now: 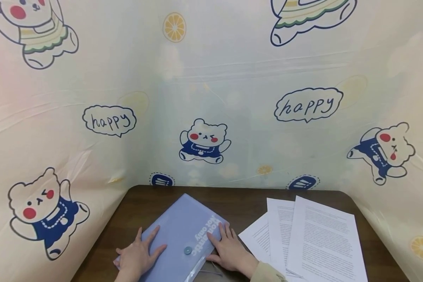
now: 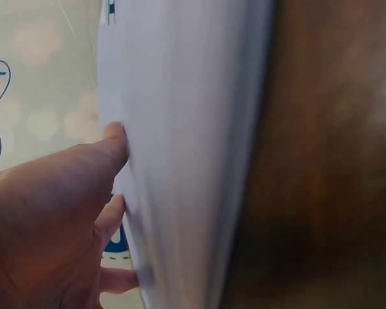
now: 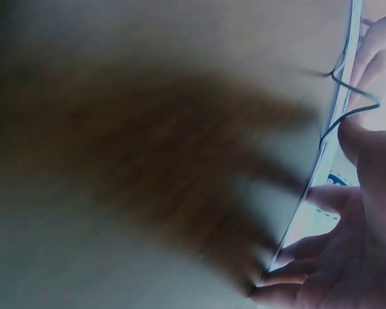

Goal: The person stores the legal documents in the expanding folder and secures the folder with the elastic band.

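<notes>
A periwinkle-blue document folder (image 1: 179, 219) lies at a slant on the table, with white lettering and a round button (image 1: 188, 250) on its upper face. My left hand (image 1: 135, 252) rests on its left part, fingers spread. On the right side, my right hand (image 1: 232, 248) touches the folder near the lettering, its fingers fairly straight. A thin dark string (image 3: 367, 108) loops out from the folder's edge beside the right thumb in the right wrist view. In the left wrist view the left fingertips (image 2: 119, 132) press on the folder's surface (image 2: 174, 129). Any contents are hidden.
Several printed white sheets (image 1: 326, 239) lie fanned out on the right of the dark brown table (image 1: 144, 199). Pale fabric (image 1: 246, 145) printed with cartoon bears and the word "happy" encloses the back and both sides.
</notes>
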`<act>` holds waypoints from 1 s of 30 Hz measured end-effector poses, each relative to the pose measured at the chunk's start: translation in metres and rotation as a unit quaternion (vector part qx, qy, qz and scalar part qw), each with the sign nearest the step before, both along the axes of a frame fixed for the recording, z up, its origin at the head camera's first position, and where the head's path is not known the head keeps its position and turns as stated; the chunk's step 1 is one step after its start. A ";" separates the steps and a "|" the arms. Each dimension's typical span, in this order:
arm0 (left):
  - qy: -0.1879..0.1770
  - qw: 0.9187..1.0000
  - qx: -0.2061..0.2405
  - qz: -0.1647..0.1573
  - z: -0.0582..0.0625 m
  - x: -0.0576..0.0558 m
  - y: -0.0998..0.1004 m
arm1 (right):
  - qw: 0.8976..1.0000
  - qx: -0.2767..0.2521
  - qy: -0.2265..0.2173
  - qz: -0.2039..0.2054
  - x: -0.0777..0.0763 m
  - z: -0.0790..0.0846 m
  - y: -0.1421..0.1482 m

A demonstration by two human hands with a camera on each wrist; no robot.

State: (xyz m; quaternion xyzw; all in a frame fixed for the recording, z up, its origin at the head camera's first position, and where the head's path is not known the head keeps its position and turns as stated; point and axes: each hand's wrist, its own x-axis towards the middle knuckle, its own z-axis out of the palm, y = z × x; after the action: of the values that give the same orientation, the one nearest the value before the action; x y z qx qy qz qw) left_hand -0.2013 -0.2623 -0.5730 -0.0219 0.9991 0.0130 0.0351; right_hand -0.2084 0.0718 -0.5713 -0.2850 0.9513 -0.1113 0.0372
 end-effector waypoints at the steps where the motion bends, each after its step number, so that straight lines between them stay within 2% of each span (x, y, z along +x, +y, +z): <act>1: 0.005 1.000 -0.004 0.001 -0.001 0.002 0.001 | 1.000 0.009 -0.004 -0.006 0.000 0.001 -0.002; 7: 0.000 0.999 -0.037 0.013 -0.002 0.012 0.010 | 0.998 0.053 0.005 -0.016 -0.003 0.000 -0.007; 13: -0.010 0.999 -0.040 0.014 0.004 0.018 0.014 | 0.999 0.048 0.008 -0.015 -0.005 -0.001 -0.009; 20: -0.049 0.998 -0.016 0.032 0.008 0.026 0.019 | 0.999 0.047 0.002 -0.027 -0.013 0.005 -0.015; 25: -0.068 0.997 -0.024 0.030 0.009 0.032 0.023 | 0.998 0.052 -0.010 -0.034 -0.018 0.006 -0.019; 30: -0.074 0.995 -0.055 0.026 0.007 0.039 0.028 | 0.997 0.052 -0.029 -0.039 -0.025 0.005 -0.021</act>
State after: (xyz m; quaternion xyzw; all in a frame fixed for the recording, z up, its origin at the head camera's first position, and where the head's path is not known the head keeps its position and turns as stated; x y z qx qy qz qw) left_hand -0.1621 -0.2339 -0.5663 -0.0509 0.9920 -0.0424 0.1070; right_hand -0.2333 0.0506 -0.5666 -0.2421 0.9647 -0.0711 0.0749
